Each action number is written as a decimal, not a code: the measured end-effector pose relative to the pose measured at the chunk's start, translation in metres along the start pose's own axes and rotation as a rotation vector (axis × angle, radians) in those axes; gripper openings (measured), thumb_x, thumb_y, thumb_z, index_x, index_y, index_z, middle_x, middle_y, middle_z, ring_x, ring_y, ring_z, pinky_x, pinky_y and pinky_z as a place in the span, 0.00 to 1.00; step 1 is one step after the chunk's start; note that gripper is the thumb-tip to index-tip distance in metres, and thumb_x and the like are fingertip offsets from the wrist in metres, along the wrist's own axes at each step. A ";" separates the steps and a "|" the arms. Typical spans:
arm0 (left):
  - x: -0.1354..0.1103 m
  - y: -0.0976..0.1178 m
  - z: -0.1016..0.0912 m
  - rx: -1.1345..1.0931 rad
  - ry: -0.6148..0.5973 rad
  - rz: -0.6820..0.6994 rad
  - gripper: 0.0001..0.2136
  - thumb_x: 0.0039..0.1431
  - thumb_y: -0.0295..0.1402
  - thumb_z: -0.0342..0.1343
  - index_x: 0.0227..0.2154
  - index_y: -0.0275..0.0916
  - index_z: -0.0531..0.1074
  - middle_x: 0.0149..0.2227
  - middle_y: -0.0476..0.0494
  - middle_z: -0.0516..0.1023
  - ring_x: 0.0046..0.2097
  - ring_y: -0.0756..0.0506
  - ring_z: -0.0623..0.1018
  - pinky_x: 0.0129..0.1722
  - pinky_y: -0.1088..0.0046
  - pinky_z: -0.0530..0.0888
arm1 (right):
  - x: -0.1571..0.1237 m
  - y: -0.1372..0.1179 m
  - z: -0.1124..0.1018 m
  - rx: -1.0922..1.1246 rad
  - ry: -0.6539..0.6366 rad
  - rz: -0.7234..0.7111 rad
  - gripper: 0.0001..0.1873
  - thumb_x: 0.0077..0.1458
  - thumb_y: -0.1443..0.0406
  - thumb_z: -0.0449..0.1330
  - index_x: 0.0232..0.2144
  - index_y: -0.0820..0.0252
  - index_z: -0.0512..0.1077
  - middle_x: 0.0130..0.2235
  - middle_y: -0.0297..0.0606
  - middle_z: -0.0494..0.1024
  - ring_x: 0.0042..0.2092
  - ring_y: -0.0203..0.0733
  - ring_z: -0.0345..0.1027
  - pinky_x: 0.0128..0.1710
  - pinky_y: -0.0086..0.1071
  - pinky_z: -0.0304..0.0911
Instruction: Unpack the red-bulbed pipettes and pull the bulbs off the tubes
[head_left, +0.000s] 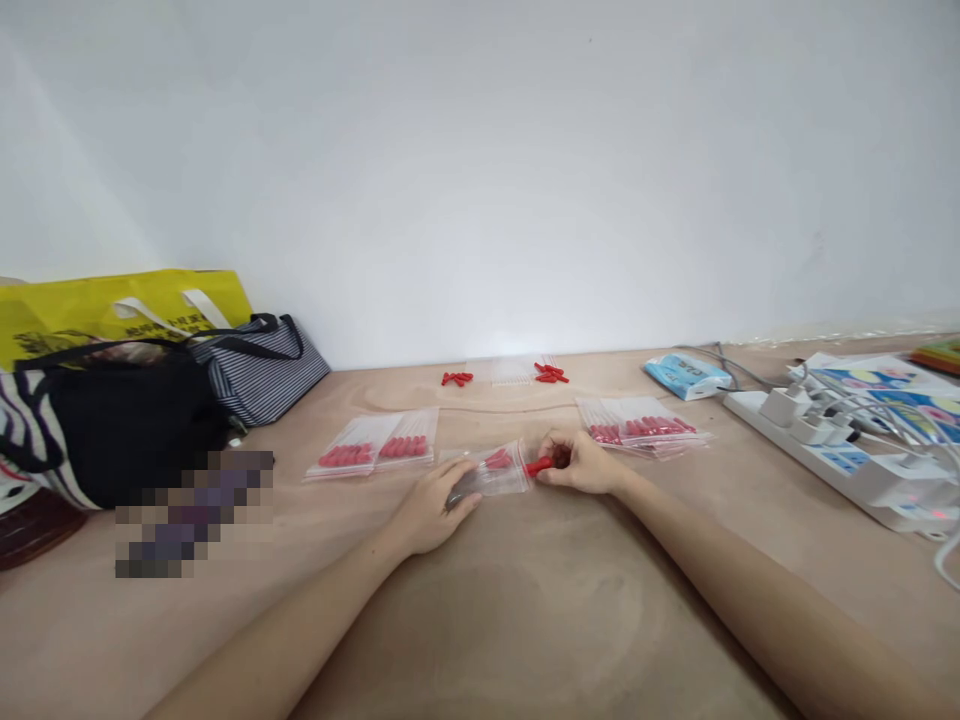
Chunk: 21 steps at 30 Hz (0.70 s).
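Observation:
My left hand (433,508) is closed on a clear zip bag (508,484), fingers and thumb pinching its left end. A few red pieces show through the plastic. At the bag's right end, my right hand (576,462) pinches a small red tube-shaped piece (537,467), its tip at the bag's mouth; whether it is inside I cannot tell. Left of the hands lie flat clear bags with red pieces (405,447) in rows. More filled bags (651,428) overlap just beyond my right hand.
By the wall lie two loose piles of red pieces, left (457,379) and right (552,374), with clear bags (511,372) between. A striped bag (262,370), black bag (150,430) and yellow bag (172,290) stand left. A blue packet (687,376) and power strip (832,460) are right.

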<state>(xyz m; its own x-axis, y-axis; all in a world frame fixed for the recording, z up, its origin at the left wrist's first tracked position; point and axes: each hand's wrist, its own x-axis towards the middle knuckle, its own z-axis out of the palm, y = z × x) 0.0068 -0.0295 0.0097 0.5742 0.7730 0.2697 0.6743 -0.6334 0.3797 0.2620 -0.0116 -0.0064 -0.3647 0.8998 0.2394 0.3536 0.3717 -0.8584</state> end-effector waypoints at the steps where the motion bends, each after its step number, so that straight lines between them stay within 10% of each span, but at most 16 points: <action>1: -0.003 0.000 -0.002 0.009 -0.002 -0.004 0.17 0.55 0.35 0.48 0.48 0.38 0.63 0.50 0.40 0.68 0.51 0.43 0.68 0.51 0.63 0.66 | 0.000 0.001 -0.001 0.015 -0.009 0.007 0.07 0.37 0.69 0.60 0.22 0.62 0.64 0.21 0.27 0.65 0.22 0.28 0.56 0.21 0.23 0.53; 12: -0.006 -0.006 -0.002 0.015 -0.093 0.027 0.18 0.57 0.35 0.46 0.51 0.45 0.62 0.55 0.45 0.62 0.56 0.44 0.62 0.54 0.61 0.61 | -0.001 -0.009 -0.026 0.238 -0.067 0.209 0.11 0.35 0.64 0.64 0.22 0.64 0.67 0.21 0.31 0.72 0.22 0.29 0.63 0.21 0.24 0.59; 21: -0.004 -0.004 -0.004 0.001 -0.095 -0.011 0.18 0.56 0.35 0.47 0.51 0.45 0.63 0.55 0.46 0.63 0.56 0.44 0.62 0.54 0.60 0.61 | -0.007 0.002 -0.077 0.324 0.418 0.361 0.13 0.32 0.61 0.66 0.19 0.62 0.67 0.24 0.39 0.76 0.24 0.35 0.68 0.23 0.28 0.67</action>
<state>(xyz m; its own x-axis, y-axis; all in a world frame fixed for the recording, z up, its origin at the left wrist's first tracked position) -0.0006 -0.0300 0.0103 0.6084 0.7730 0.1799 0.6811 -0.6249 0.3815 0.3312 0.0003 0.0254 0.1187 0.9929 0.0107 0.0895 0.0001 -0.9960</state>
